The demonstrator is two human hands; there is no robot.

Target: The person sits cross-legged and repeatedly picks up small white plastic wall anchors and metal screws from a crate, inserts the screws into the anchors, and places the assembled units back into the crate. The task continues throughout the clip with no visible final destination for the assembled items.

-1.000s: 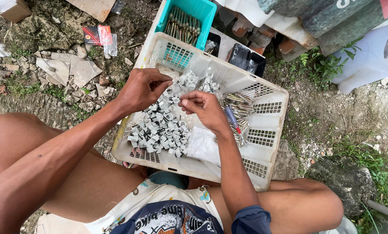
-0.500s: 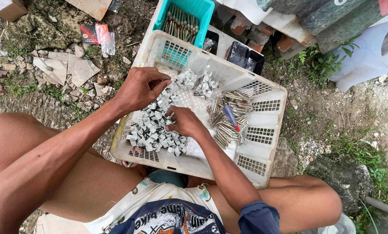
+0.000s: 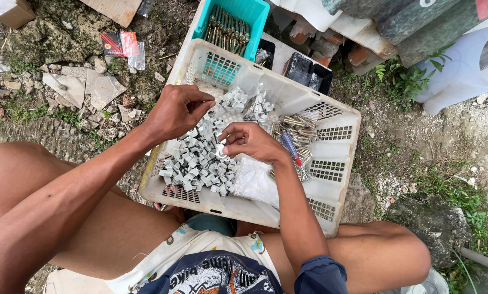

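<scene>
Clips (image 3: pixel 197 160) lie heaped in our white crate (image 3: pixel 331 204). Our left hand (image 3: pixel 176 111) is clenched above the heap; our right hand (image 3: pixel 249 142) pinches one clip. We think a small clip can slip and fall through the crate holes.

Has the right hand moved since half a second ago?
Yes. The right hand has come up off the grey clips, toward the white basket's far rim.

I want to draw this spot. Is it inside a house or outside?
Outside, probably a rough yard: bare dirt and broken stones, green weeds, and a white basket of small grey clips on the ground.
</scene>
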